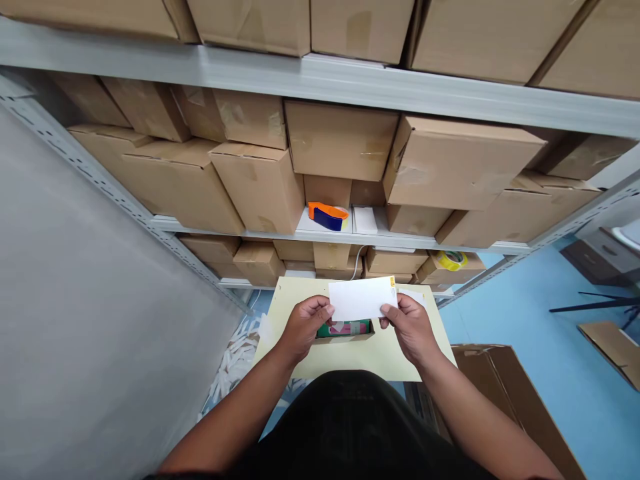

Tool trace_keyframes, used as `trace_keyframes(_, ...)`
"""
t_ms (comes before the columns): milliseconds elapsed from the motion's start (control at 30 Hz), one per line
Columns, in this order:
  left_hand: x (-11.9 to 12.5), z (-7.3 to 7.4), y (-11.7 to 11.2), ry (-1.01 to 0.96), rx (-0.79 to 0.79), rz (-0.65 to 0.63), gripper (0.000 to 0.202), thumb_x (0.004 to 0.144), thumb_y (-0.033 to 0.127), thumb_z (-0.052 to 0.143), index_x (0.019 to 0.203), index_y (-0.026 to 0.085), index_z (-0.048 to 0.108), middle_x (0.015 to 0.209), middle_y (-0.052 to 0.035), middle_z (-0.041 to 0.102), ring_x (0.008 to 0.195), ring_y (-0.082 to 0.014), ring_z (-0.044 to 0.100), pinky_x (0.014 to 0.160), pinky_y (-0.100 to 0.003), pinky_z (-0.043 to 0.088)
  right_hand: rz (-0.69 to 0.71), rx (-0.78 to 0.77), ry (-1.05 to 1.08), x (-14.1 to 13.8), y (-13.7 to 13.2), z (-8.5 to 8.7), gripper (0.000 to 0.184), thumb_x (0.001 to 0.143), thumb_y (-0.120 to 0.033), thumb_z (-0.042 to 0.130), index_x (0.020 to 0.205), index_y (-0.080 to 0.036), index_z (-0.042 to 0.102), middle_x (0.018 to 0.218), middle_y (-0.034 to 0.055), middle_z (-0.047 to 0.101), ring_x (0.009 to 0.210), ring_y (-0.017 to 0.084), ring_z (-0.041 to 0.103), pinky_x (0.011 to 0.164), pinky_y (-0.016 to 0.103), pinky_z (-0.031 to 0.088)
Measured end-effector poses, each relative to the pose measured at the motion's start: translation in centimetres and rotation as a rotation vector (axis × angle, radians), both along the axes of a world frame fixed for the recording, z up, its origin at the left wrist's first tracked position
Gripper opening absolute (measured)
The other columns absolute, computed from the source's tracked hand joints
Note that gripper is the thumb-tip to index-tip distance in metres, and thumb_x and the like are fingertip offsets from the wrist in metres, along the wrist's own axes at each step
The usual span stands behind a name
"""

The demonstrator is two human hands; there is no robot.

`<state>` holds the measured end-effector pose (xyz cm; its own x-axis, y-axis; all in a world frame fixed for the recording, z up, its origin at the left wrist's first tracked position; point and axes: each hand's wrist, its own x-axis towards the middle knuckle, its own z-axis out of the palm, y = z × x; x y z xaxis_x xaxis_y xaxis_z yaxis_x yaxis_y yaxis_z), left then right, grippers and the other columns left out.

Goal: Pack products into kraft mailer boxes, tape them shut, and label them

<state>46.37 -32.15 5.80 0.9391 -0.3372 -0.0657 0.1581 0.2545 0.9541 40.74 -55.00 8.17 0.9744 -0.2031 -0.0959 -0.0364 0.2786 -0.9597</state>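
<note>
A white paper card with a small yellow printed corner, perhaps an envelope [361, 299], is held up level over the table by both hands. My left hand [306, 325] pinches its left end between thumb and fingers. At the right end, my right hand [407, 325] grips it with the thumb on top. Below the card sits a small open cardboard box [345, 338], partly hidden, with green and pink contents. Another white paper [416, 298] lies on the pale yellow table [290, 357], partly behind my right hand.
Cardboard boxes [345, 140] fill the metal shelves ahead. An orange and blue tape dispenser [327, 217] rests on the middle shelf, and a yellow tape roll [451, 260] sits lower right. A large open carton [493, 380] stands right of the table; white scraps [235, 363] litter the floor at left.
</note>
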Motion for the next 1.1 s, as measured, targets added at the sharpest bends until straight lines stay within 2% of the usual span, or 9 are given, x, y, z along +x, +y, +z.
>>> trace_keyframes(133, -0.5, 0.2, -0.7, -0.023, 0.035, -0.035, 0.031, 0.080, 0.045, 0.079, 0.076, 0.017, 0.068, 0.066, -0.0004, 0.065, 0.065, -0.0139, 0.060, 0.068, -0.026, 0.049, -0.092, 0.109, -0.021, 0.5, 0.2, 0.5, 0.031, 0.070, -0.042, 0.087, 0.085, -0.021, 0.070, 0.079, 0.0016, 0.073, 0.064, 0.015, 0.061, 0.062, 0.030, 0.051)
trace_keyframes(233, -1.0, 0.4, -1.4, 0.008, 0.066, -0.092, 0.035, 0.077, 0.049, 0.081, 0.079, 0.016, 0.071, 0.072, -0.0032, 0.070, 0.069, -0.0167, 0.065, 0.072, -0.030, 0.053, -0.103, 0.214, -0.044, 1.2, 0.4, 0.6, 0.031, 0.071, -0.041, 0.087, 0.088, -0.022, 0.070, 0.086, 0.0032, 0.076, 0.075, 0.019, 0.067, 0.068, 0.031, 0.055)
trace_keyframes(300, -1.0, 0.5, -1.5, 0.037, 0.074, -0.193, 0.038, 0.074, 0.050, 0.084, 0.085, 0.015, 0.073, 0.081, -0.0059, 0.074, 0.075, -0.0200, 0.068, 0.078, -0.034, 0.055, -0.086, 0.250, -0.049, 1.6, 0.4, 0.5, 0.032, 0.072, -0.042, 0.086, 0.091, -0.023, 0.070, 0.090, 0.0043, 0.077, 0.083, 0.021, 0.070, 0.073, 0.033, 0.057)
trace_keyframes(400, -0.1, 1.2, -1.2, 0.027, 0.083, -0.313, 0.039, 0.072, 0.047, 0.086, 0.092, 0.015, 0.075, 0.089, -0.0091, 0.076, 0.083, -0.0231, 0.069, 0.082, -0.037, 0.055, -0.084, 0.217, -0.038, 2.2, -0.1, 0.5, 0.037, 0.073, -0.045, 0.086, 0.097, -0.022, 0.070, 0.092, 0.0051, 0.078, 0.084, 0.024, 0.072, 0.073, 0.035, 0.058)
trace_keyframes(567, 2.7, 4.0, -1.1, -0.069, 0.012, -0.081, 0.037, 0.082, 0.050, 0.076, 0.094, 0.015, 0.076, 0.087, -0.0098, 0.075, 0.080, -0.0192, 0.066, 0.077, -0.030, 0.052, -0.058, 0.133, 0.001, 2.3, -1.1, 0.9, 0.040, 0.071, -0.044, 0.087, 0.099, -0.022, 0.069, 0.091, 0.0053, 0.079, 0.080, 0.025, 0.073, 0.070, 0.035, 0.059)
trace_keyframes(633, 3.2, 5.3, -1.9, -0.087, 0.036, -0.072, 0.035, 0.083, 0.048, 0.076, 0.093, 0.014, 0.076, 0.087, -0.0087, 0.074, 0.078, -0.0172, 0.065, 0.074, -0.028, 0.051, -0.027, 0.113, 0.006, 2.1, -1.1, 1.2, 0.040, 0.071, -0.044, 0.087, 0.099, -0.022, 0.069, 0.091, 0.0056, 0.079, 0.079, 0.025, 0.073, 0.069, 0.036, 0.058)
trace_keyframes(733, 3.0, 6.6, -3.2, -0.072, 0.041, -0.157, 0.033, 0.083, 0.047, 0.077, 0.090, 0.014, 0.074, 0.085, -0.0071, 0.072, 0.074, -0.0149, 0.063, 0.070, -0.026, 0.050, 0.006, 0.065, 0.000, 1.8, -0.9, 1.4, 0.041, 0.071, -0.047, 0.087, 0.099, -0.022, 0.070, 0.092, 0.0064, 0.079, 0.080, 0.026, 0.073, 0.069, 0.036, 0.058)
trace_keyframes(833, 2.3, 6.8, -4.0, -0.041, 0.007, -0.226, 0.033, 0.082, 0.046, 0.078, 0.086, 0.014, 0.071, 0.080, -0.0057, 0.070, 0.071, -0.0136, 0.061, 0.069, -0.026, 0.050, 0.022, 0.053, -0.003, 1.4, -0.8, 1.4, 0.038, 0.072, -0.046, 0.086, 0.099, -0.023, 0.072, 0.091, 0.0053, 0.078, 0.080, 0.025, 0.073, 0.069, 0.035, 0.057)
trace_keyframes(1100, 1.6, 6.1, -4.5, 0.064, -0.059, -0.256, 0.032, 0.078, 0.044, 0.082, 0.081, 0.014, 0.070, 0.071, -0.0032, 0.067, 0.065, -0.0121, 0.059, 0.066, -0.024, 0.047, 0.045, 0.051, 0.037, 0.7, -1.1, 0.8, 0.036, 0.072, -0.046, 0.087, 0.093, -0.021, 0.072, 0.085, 0.0051, 0.078, 0.072, 0.023, 0.071, 0.067, 0.035, 0.057)
